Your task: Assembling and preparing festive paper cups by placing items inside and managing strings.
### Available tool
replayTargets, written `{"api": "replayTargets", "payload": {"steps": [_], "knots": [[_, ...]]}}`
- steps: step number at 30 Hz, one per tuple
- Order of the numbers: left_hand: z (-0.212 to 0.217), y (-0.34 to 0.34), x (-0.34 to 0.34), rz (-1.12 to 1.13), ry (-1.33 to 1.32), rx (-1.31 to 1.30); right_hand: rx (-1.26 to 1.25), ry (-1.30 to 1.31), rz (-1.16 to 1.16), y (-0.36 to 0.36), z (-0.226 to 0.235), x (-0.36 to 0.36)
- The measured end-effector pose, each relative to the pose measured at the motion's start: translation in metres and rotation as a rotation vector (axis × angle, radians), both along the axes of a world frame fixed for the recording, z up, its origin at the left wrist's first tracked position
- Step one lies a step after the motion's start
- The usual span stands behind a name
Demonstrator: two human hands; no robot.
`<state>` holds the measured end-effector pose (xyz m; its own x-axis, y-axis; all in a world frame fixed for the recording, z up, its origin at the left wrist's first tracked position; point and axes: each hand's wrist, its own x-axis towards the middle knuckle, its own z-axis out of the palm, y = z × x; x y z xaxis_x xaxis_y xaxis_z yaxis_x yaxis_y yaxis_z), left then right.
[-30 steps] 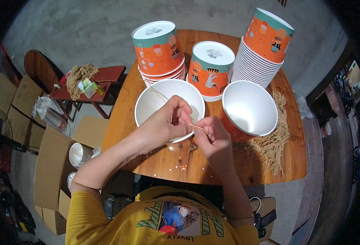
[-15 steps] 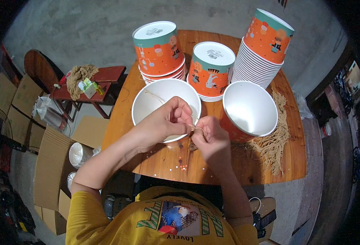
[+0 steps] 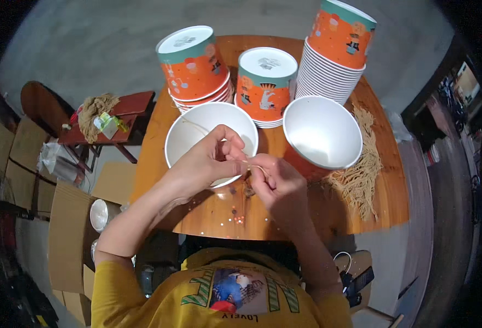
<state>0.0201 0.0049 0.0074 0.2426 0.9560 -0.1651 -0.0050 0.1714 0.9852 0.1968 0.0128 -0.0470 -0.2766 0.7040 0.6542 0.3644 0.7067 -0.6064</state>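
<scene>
My left hand (image 3: 211, 158) is closed in a pinch on a thin tan string (image 3: 259, 167), over the near rim of a white-lined paper bucket (image 3: 182, 131). Fingertips almost touching it, my right hand (image 3: 279, 183) pinches the same string, which loops between the two hands. A thin string end (image 3: 194, 126) shows against the bucket's inner wall. How the string passes between my fingers is partly hidden. Right of my hands stands a second upright bucket (image 3: 322, 128), white inside and orange outside.
Behind are upturned orange-and-green buckets: a left stack (image 3: 194, 68), a middle stack (image 3: 265, 87) and a tall right stack (image 3: 331, 68). Loose tan strings (image 3: 364, 175) lie on the right of the wooden table (image 3: 197, 218). A red bench (image 3: 134, 104) and cardboard boxes (image 3: 68, 235) are at left.
My view has shifted slightly, so the table and buckets sit higher and further left. Both hands still pinch the string; my right hand has turned a little and more string shows along its fingers.
</scene>
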Motion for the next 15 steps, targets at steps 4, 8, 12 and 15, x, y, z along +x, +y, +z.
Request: {"api": "replayTargets", "payload": {"steps": [4,8,12,15], "knots": [[0.002,0.0,0.002,-0.01,0.045,0.035,0.056,-0.017,-0.014,0.0,0.001,0.001],[0.001,-0.001,0.004,0.011,0.062,0.04,0.069,-0.052,-0.047,-0.003,0.001,0.002],[0.001,0.0,0.012,0.011,0.196,0.05,-0.001,0.042,-0.021,-0.002,-0.011,0.007],[-0.004,0.001,0.007,0.064,0.347,0.197,0.081,0.054,0.027,0.001,-0.02,0.001]]}}
